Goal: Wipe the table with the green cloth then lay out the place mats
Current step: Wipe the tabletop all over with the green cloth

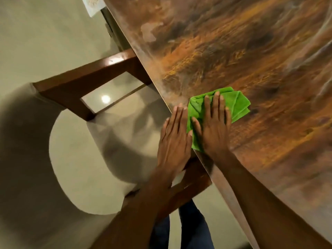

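1. Single head view, looking steeply down over the near edge of the bench (233,51). Top surface is mottled brown and orange, glossy, and blurred in the upper right.
2. Green cloth (235,103): bunched and folded, lying on the bench top right at its near edge. Part of it shows between the two hands, down to the edge.
3. Right hand (213,128): palm down, flat on the green cloth, fingers straight and slightly spread. It presses on the cloth; the fingers do not curl round it. Forearm comes in from the lower right across the bench.
4. Left hand (175,141): also flat, fingers straight and together, just beside the right hand on its left. It sits at the bench edge with its fingertips reaching the edge. The thumb side touches the cloth. Whether the palm rests on anything I cannot tell.
5. Neither hand grips anything; both are flat and extended.
6. Wooden chair frame (86,79): dark brown, to the left of the bench and partly tucked beneath its edge. A second wooden piece lies under the left forearm.
7. Floor (36,42): pale and shiny, with a lamp reflection seen through the chair frame.
8. A pale patterned item (92,4) shows at the top left beside the far bench edge; too cropped to identify.
9. Dark blue trouser legs (190,229) visible at the bottom between the forearms.
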Demonstrator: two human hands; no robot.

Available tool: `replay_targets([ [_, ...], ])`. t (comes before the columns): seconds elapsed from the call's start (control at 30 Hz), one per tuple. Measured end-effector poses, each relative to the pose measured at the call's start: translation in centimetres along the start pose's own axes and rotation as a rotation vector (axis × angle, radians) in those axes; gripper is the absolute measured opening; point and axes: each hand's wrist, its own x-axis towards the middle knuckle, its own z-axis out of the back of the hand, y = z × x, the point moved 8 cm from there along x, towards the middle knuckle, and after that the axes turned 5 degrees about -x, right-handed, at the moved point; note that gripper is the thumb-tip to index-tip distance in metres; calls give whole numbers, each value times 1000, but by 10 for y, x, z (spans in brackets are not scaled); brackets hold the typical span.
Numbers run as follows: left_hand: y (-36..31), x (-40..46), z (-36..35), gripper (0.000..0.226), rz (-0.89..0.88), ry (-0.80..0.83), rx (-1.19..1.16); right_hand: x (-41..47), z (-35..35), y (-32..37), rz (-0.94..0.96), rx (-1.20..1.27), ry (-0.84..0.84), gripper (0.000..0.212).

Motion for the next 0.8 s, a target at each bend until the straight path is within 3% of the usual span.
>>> replay_targets([
  [0.1, 21, 11, 10, 63, 44, -100, -71, 7, -3, 30, -46, -76, -10, 77],
  [0.23, 43, 12, 22, 64, 129, -232, -169, 58, 0, 90, 114, -71, -50, 73],
  [0.37, 77, 16, 19, 62, 237, -268, -164, 169, 8, 166, 278, -4, -158, 71],
  [0.5, 95, 18, 16, 61, 262, -300, -155, 264, 17, 221, 372, 3, -154, 67],
  [0.63, 93, 26, 14, 60, 260, -322, -178, 268, 13, 221, 422, -1, -141, 65],
  [0.8, 74, 48, 31, 59, 237, -392, -225, 197, 10, 175, 453, 19, -97, 63],
])
